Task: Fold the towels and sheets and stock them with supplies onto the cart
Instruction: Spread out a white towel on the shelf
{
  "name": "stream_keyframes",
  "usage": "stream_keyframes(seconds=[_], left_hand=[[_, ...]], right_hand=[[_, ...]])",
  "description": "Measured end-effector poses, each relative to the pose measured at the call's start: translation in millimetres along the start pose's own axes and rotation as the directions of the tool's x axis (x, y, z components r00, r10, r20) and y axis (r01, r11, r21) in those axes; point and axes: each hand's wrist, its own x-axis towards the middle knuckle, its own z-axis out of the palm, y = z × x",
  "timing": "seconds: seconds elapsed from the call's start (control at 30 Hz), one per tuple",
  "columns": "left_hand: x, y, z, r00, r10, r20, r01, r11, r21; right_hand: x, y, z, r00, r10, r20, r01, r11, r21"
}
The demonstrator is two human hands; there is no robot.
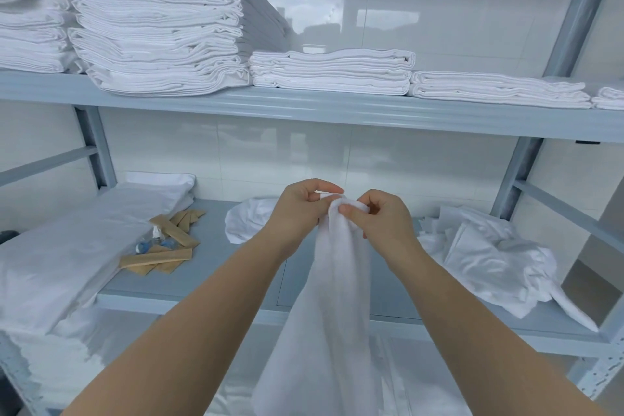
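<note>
Shelving (337, 113) of grey metal stands against glossy white tile, stacked with folded linens (158, 44); no writing is legible. Left hand (297, 213) and right hand (381, 216) both pinch the hanging white towel (331, 297) above brown sachets (169, 246).

Head-worn view, forward and slightly down, close to grey shelving (304, 110).

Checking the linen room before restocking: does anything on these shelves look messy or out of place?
Yes. On the lower shelf the brown packets lie strewn crosswise around a small bottle, and crumpled linen sits unfolded at the right. The top stack leans, its layers uneven. Both hands pinch a hanging towel.
</note>
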Motion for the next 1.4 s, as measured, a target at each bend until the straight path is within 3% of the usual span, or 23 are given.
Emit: stream_keyframes(seconds=[0.17, 0.33, 0.47, 0.57, 0.7, 0.87, 0.97, 1.03, 1.23, 1.4], left_hand=[[-8, 0, -4, 0.999, -0.004, 0.044, 0.007, 0.998, -0.055], [-8, -4, -5, 0.999, 0.052, 0.014, -0.053, 0.998, 0.019], [-8, 1, -9, 0.995, 0.087, 0.059, -0.089, 0.995, 0.035], [-3, 8, -10, 0.988, 0.126, 0.093, -0.142, 0.972, 0.185], [4, 14, -7, 0.957, 0.266, 0.118, -0.289, 0.819, 0.497], [7, 18, -9, 0.912, 0.340, 0.230, -0.385, 0.516, 0.765], [13, 23, -10, 0.860, 0.435, 0.268, -0.401, 0.249, 0.882], [18, 26, -12, 0.825, 0.494, 0.274, -0.385, 0.137, 0.913], [41, 27, -23, 0.856, 0.456, 0.243, -0.331, 0.123, 0.936], [61, 34, -41, 0.884, 0.454, 0.113, -0.228, 0.207, 0.951]], right_hand=[[0, 0, 7, 0.999, 0.035, -0.028, -0.036, 0.999, -0.037], [-3, 0, 7, 1.000, 0.017, -0.009, -0.016, 0.999, 0.046], [-3, 4, -2, 0.988, -0.019, 0.154, 0.003, 0.994, 0.107], [-3, 7, -11, 0.961, -0.050, 0.271, 0.006, 0.987, 0.161], [0, 7, -9, 0.969, -0.133, 0.208, 0.115, 0.988, 0.099], [2, 7, 1, 0.972, -0.232, 0.048, 0.233, 0.972, -0.025], [3, 10, 5, 0.965, -0.260, 0.040, 0.261, 0.965, -0.027], [4, 17, 7, 0.964, -0.258, 0.067, 0.262, 0.963, -0.065], [2, 57, 10, 0.981, -0.163, 0.103, 0.180, 0.966, -0.186], [-10, 99, 16, 0.989, -0.079, 0.125, 0.108, 0.964, -0.244]])
